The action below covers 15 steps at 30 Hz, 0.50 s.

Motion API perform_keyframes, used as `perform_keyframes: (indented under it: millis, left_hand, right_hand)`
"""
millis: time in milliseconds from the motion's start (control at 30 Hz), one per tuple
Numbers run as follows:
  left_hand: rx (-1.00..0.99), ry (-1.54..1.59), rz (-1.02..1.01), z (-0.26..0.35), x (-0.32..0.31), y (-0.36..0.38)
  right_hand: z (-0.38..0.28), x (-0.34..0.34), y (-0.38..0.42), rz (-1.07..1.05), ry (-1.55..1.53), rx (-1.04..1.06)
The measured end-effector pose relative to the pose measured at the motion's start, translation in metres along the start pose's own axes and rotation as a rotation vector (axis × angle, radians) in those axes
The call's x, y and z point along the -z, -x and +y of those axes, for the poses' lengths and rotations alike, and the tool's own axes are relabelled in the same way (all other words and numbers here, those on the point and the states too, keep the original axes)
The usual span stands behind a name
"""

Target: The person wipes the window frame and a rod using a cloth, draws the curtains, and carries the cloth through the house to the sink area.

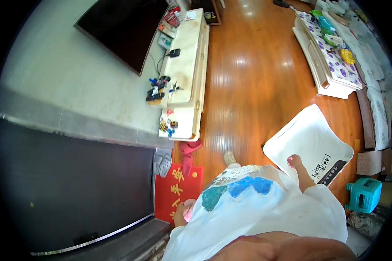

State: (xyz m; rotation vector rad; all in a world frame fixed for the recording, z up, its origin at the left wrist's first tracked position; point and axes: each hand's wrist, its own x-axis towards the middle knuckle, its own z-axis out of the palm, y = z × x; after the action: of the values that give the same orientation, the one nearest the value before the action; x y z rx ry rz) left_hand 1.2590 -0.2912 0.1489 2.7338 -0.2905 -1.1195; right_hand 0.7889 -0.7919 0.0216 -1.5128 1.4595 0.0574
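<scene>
Low at my left side, my left hand [187, 206] is partly hidden by my white shirt [252, 217], its fingers closed in. Something pink shows at those fingers, too small to name. My right hand [294, 161] reaches forward on the other side with its fingers curled, and nothing shows in it. In this view it overlaps a white panel with rounded corners [311, 130] that bears black lettering. A cream clog [229, 158] pokes out past the shirt's hem.
At left, pink slippers [187, 158] and grey clogs [163, 164] lie by a red doormat [165, 191]. A long white cabinet [180, 65] lines the wall under a TV [126, 30]. A low table [331, 65] and teal stool [364, 195] stand right.
</scene>
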Motion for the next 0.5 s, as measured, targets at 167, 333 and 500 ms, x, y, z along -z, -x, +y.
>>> perform_keyframes:
  millis: [167, 333, 500]
  left_hand:
    - [-0.236, -0.135, -0.106, 0.141, 0.065, -0.128]
    - [-0.490, -0.206, -0.143, 0.307, 0.103, -0.199]
    - [-0.554, 0.204, -0.367, 0.398, 0.066, -0.326]
  right_hand:
    - [-0.041, 0.005, -0.008, 0.030, -0.073, -0.181]
    - [-0.108, -0.011, -0.013, -0.004, -0.179, -0.104]
    - [-0.146, -0.010, -0.061, -0.092, 0.166, -0.037]
